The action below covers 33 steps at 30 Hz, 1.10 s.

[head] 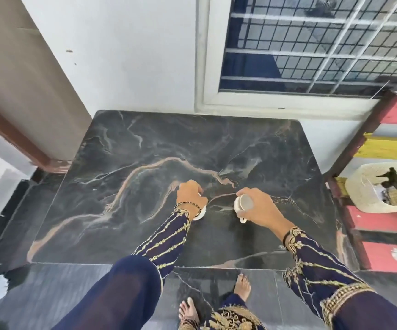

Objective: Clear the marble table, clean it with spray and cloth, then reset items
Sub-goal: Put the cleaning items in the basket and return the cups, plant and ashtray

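Dark marble table (145, 151) lies under both outstretched, sleeved arms. Left hand (189, 196) curls its fingers down over a mostly hidden white dish (201, 215) on the top. Nearby, right hand (263, 210) grips a white cup (243, 203), tipped sideways.

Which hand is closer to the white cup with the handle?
Right. The right hand grips the white cup; the left hand is apart to its left, holding another white piece.
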Available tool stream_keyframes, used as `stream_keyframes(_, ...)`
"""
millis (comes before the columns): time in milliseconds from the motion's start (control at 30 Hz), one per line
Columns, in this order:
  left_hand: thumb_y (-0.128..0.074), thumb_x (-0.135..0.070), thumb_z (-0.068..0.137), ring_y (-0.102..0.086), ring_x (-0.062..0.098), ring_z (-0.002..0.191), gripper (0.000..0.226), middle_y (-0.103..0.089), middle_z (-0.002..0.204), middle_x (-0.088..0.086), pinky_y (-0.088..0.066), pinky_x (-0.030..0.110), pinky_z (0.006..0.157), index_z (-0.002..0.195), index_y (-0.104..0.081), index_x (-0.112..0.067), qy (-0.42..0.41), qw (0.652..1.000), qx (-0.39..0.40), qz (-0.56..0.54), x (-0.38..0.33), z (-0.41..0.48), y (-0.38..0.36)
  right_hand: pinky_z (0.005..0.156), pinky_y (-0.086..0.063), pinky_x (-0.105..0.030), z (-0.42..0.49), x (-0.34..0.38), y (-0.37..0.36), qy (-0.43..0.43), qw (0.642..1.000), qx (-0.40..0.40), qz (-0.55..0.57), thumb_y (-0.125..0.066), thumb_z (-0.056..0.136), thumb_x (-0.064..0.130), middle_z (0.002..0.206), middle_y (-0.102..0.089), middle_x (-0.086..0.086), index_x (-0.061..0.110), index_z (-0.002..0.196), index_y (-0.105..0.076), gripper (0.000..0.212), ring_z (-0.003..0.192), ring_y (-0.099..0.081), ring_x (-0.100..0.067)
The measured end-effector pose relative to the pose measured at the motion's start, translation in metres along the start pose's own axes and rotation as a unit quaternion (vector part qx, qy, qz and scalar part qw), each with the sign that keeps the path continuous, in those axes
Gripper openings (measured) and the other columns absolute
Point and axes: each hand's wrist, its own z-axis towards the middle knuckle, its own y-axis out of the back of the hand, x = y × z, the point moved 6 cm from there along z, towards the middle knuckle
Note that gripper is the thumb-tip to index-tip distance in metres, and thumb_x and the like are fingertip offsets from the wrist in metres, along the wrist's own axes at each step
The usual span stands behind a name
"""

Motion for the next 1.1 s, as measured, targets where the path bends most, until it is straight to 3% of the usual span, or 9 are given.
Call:
stream_keyframes(100, -0.073, -0.015, 0.073, -0.066, 0.039, 0.097, 0.024, -0.070, 0.100, 0.021, -0.053, 0.035, 0.082, 0.094, -0.073, -0.005, 0.064, 0.996, -0.062, -0.012, 0.028, -0.002, 0.030, 0.102, -0.042, -0.038, 0.002, 0.010, -0.010, 0.021, 1.000, 0.007, 0.005, -0.083, 0.072, 0.019, 0.121, -0.059, -0.009, 0.020, 0.125, -0.062, 0.057, 0.113, -0.056, -0.029)
stream_keyframes(300, -0.072, -0.014, 0.075, -0.063, 0.040, 0.105, 0.031, -0.068, 0.109, 0.022, -0.051, 0.039, 0.089, 0.104, -0.070, -0.003, 0.138, 0.985, -0.101, -0.016, 0.064, 0.005, 0.054, 0.097, -0.042, -0.035, 0.008, 0.019, -0.021, 0.044, 0.999, 0.006, -0.013, -0.083, 0.070, 0.024, 0.119, -0.061, -0.006, 0.022, 0.125, -0.060, 0.060, 0.111, -0.058, -0.027)
stream_keyframes(500, -0.073, -0.012, 0.079, -0.059, 0.042, 0.111, 0.038, -0.061, 0.120, 0.023, -0.049, 0.046, 0.097, 0.112, -0.061, 0.002, 0.175, 0.980, -0.094, -0.013, 0.062, 0.009, 0.056, 0.098, -0.045, -0.039, 0.015, 0.016, -0.023, 0.053, 0.998, 0.024, -0.035, -0.080, 0.071, 0.031, 0.124, -0.060, -0.003, 0.026, 0.128, -0.055, 0.062, 0.115, -0.057, -0.027)
stream_keyframes(600, -0.074, -0.009, 0.077, -0.060, 0.041, 0.111, 0.040, -0.059, 0.121, 0.022, -0.050, 0.043, 0.092, 0.112, -0.058, 0.002, 0.182, 0.981, -0.059, -0.006, 0.056, 0.011, 0.055, 0.099, -0.046, -0.046, 0.018, 0.017, -0.026, 0.061, 0.996, 0.045, -0.047, -0.077, 0.072, 0.033, 0.130, -0.057, 0.000, 0.031, 0.131, -0.050, 0.065, 0.119, -0.054, -0.028)
stream_keyframes(667, -0.077, -0.010, 0.076, -0.062, 0.040, 0.110, 0.042, -0.061, 0.121, 0.022, -0.051, 0.040, 0.086, 0.112, -0.059, 0.003, 0.181, 0.983, -0.034, -0.003, 0.052, 0.013, 0.057, 0.099, -0.046, -0.047, 0.019, 0.018, -0.028, 0.061, 0.996, 0.052, -0.047, -0.075, 0.071, 0.033, 0.133, -0.055, 0.001, 0.032, 0.132, -0.048, 0.067, 0.120, -0.052, -0.029)
stream_keyframes(833, -0.079, -0.021, 0.074, -0.063, 0.037, 0.110, 0.051, -0.064, 0.120, 0.022, -0.054, 0.042, 0.088, 0.117, -0.062, 0.002, 0.155, 0.985, 0.023, 0.065, 0.052, 0.019, 0.069, 0.098, -0.046, -0.048, 0.021, 0.014, -0.030, 0.047, 0.996, 0.048, -0.051, -0.074, 0.072, 0.041, 0.138, -0.050, 0.003, 0.034, 0.139, -0.039, 0.075, 0.124, -0.049, -0.028)
stream_keyframes(967, -0.068, -0.042, 0.077, -0.067, 0.031, 0.096, 0.033, -0.071, 0.105, 0.010, -0.055, 0.036, 0.078, 0.096, -0.074, -0.015, 0.062, 0.974, -0.030, 0.217, 0.042, 0.017, 0.091, 0.099, -0.044, -0.049, 0.021, 0.010, -0.030, 0.037, 0.997, 0.045, -0.059, -0.074, 0.073, 0.048, 0.143, -0.045, 0.002, 0.033, 0.141, -0.036, 0.080, 0.129, -0.047, -0.028)
stream_keyframes(1033, -0.070, -0.055, 0.071, -0.063, 0.028, 0.104, 0.042, -0.068, 0.113, 0.003, -0.054, 0.038, 0.086, 0.098, -0.073, -0.024, 0.014, 0.970, -0.001, 0.243, 0.042, 0.017, 0.089, 0.101, -0.044, -0.050, 0.021, 0.010, -0.031, 0.040, 0.996, 0.050, -0.061, -0.075, 0.073, 0.048, 0.145, -0.042, 0.002, 0.033, 0.142, -0.034, 0.082, 0.130, -0.045, -0.027)
stream_keyframes(1100, -0.078, -0.060, 0.061, -0.052, 0.027, 0.123, 0.067, -0.055, 0.129, 0.000, -0.047, 0.044, 0.102, 0.119, -0.065, -0.029, 0.010, 0.962, 0.101, 0.252, 0.050, 0.014, 0.078, 0.101, -0.043, -0.050, 0.021, 0.010, -0.033, 0.046, 0.995, 0.056, -0.063, -0.075, 0.073, 0.045, 0.145, -0.039, 0.001, 0.032, 0.143, -0.033, 0.082, 0.130, -0.043, -0.028)
